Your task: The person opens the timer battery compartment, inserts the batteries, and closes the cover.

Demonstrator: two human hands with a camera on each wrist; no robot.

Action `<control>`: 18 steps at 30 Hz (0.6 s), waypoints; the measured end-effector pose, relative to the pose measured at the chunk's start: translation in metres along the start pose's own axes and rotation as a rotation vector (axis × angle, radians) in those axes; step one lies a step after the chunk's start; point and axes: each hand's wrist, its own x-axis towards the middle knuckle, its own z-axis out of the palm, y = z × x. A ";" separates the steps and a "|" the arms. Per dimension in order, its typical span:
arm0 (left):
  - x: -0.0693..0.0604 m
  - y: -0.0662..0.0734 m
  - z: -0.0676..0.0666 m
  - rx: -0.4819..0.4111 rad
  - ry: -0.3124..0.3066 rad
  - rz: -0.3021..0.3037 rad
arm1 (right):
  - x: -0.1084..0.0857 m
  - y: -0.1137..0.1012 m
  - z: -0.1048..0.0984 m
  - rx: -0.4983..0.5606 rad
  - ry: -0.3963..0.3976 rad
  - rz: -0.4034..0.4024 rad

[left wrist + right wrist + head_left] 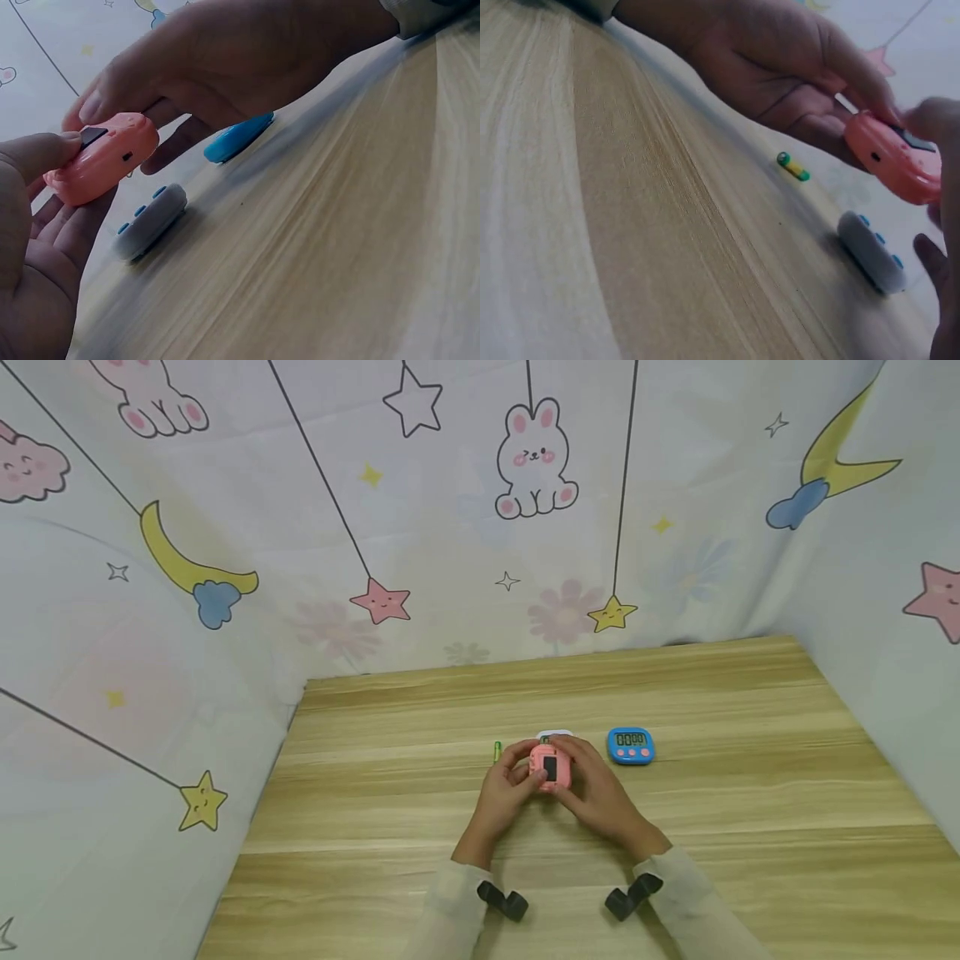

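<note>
A small pink rounded device [564, 770] with a dark rectangle on its face is held above the table between both hands. My left hand [501, 795] grips it, thumb on the face by the dark rectangle and fingers underneath. From the other side my right hand [604, 795] holds it with thumb and fingers at its edges. Behind it, a white timer [150, 223] with blue buttons lies on the table, mostly hidden in the head view. A green and yellow battery [793, 166] lies beside the left fingers.
A blue digital timer [631, 746] with pink buttons lies on the wooden table [390, 827] to the right of the hands. White cloth [450, 543] printed with cartoon figures surrounds the table at the back and sides.
</note>
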 end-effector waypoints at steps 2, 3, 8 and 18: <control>0.000 0.000 0.001 -0.006 0.009 0.012 | 0.000 0.001 0.000 -0.001 0.048 -0.011; 0.000 0.000 0.001 -0.008 0.012 0.017 | 0.000 0.001 0.000 0.004 0.065 -0.008; 0.000 0.001 0.004 -0.022 0.029 0.035 | 0.000 -0.003 -0.001 0.018 0.083 0.018; -0.002 0.005 0.010 -0.044 0.013 0.021 | -0.003 -0.006 -0.001 -0.029 0.067 0.062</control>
